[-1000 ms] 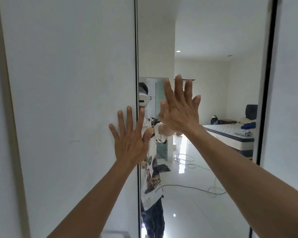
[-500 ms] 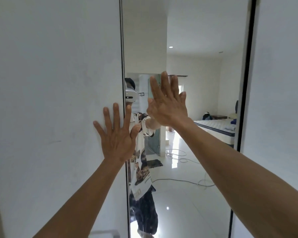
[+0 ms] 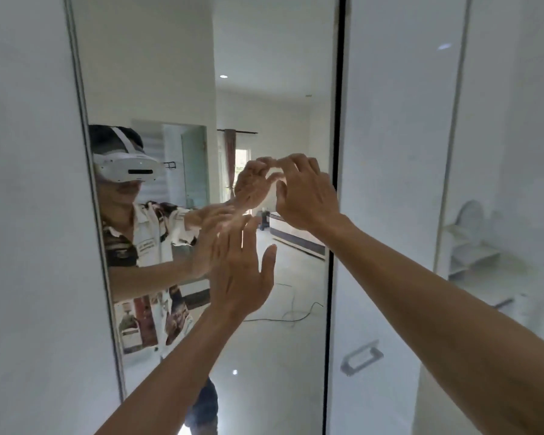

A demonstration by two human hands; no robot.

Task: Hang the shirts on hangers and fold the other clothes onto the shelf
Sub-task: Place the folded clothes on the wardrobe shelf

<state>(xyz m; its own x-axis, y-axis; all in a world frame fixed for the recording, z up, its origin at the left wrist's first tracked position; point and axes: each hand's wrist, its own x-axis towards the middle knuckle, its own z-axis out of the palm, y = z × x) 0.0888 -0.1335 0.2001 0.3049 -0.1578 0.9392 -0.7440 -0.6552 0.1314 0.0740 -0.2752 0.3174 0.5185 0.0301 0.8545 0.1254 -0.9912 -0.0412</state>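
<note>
Head view: a person stands close to a wardrobe with sliding doors.
Mirrored door [image 3: 201,73]: fills the middle, a dark gap at its 3 o'clock edge, white panels on either side.
Left hand [image 3: 242,274]: flat and open, fingers spread toward 12 o'clock, holding nothing; palm faces the glass, though blur hides whether it touches.
Right hand [image 3: 305,193]: up at 1 o'clock from the left one, fingers curled, fingertips toward the glass near the door's edge; empty, clamped on nothing.
Why so: both palms set against the smooth pane read as a push to slide the door sideways, since this panel shows no handle.
Recessed handle [image 3: 361,356]: on the white door [image 3: 390,215] at 4 o'clock, untouched.
Clothes: no shirts, hangers or shelf are visible directly; the reflection shows only a bed edge [image 3: 299,237] at the room's far side.
Stage: judged the very start, the wardrobe not yet opened.
</note>
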